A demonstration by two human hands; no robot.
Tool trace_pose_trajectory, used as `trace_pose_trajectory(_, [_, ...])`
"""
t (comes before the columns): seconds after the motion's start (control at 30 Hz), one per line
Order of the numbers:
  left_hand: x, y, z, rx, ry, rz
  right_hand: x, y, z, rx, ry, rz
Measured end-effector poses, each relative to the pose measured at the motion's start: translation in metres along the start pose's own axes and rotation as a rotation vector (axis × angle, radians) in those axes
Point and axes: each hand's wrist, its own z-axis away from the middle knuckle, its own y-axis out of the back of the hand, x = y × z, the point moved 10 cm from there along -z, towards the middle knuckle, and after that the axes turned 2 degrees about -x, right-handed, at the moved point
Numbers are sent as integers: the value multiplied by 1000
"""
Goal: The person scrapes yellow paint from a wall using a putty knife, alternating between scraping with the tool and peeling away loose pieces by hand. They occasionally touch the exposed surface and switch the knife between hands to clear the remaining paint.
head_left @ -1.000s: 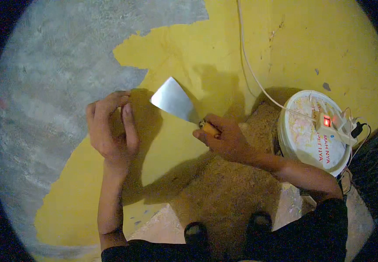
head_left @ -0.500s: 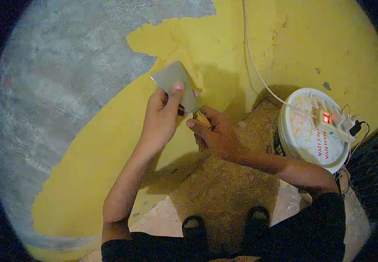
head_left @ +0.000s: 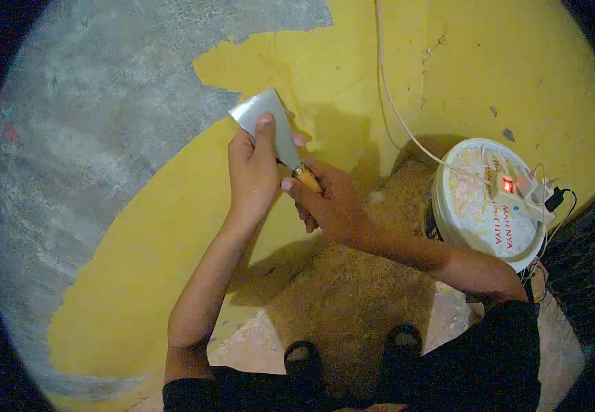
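Note:
Both of my hands are on one putty knife (head_left: 281, 138), with a wide metal blade and a yellowish wooden handle. My left hand (head_left: 252, 168) grips the blade, its thumb flat on the upper face and its other fingers partly hidden behind. Wrapped round the handle is my right hand (head_left: 335, 202), its thumb near the metal collar. The blade tilts up and to the left in front of the wall (head_left: 174, 213), where yellow paint meets bare grey along a ragged edge.
At the right stands a white lidded bucket (head_left: 457, 226) with a power strip (head_left: 525, 206) on top, its switch glowing red. A white cable (head_left: 395, 113) hangs down the wall to it. Below are my feet in dark sandals (head_left: 302, 355) on the dusty brown floor (head_left: 352, 295).
The putty knife and both hands have shifted slightly up and left in view. The blade has tilted and now catches more light. My grip on blade and handle stays the same.

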Motion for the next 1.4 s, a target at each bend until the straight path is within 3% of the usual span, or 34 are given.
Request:
trace_pose_trajectory(0.07, [-6,-2,-2,-8,42,-17,3,0,-1,-21,-8,14])
trace_pose_trajectory(0.13, [4,1,-2,55,-117,-22,4,-1,-3,-31,46,-32])
trace_pose_trajectory(0.37, [6,-1,1,76,-84,7,8,15,-16,15,22,51])
trace_pose_trajectory(0.43, [15,2,3,112,-193,-97,-6,52,-27,308,125,165])
trace_pose_trajectory(0.57, [17,4,4,166,-195,-33,-39,51,-39,280,231,207])
trace_pose_trajectory(0.63, [18,11,6,202,-172,-219,-52,38,-45,205,250,101])
trace_pose_trajectory(0.73, [10,13,3,254,-198,-237,-59,31,-59,200,295,5])
trace_pose_trajectory(0.87, [21,6,5,284,-260,-274,-63,27,-70,193,338,84])
trace_pose_trajectory(0.93, [18,6,3,293,-306,-125,-67,32,-71,248,387,93])
trace_pose_trajectory(1.13, [12,8,1,281,-264,-176,-54,27,-79,126,226,-80])
trace_pose_trajectory(1.27, [13,5,4,271,-210,-212,-51,28,-78,154,189,-77])
trace_pose_trajectory(1.4, [11,6,0,292,-279,-67,-54,28,-78,176,217,-78])
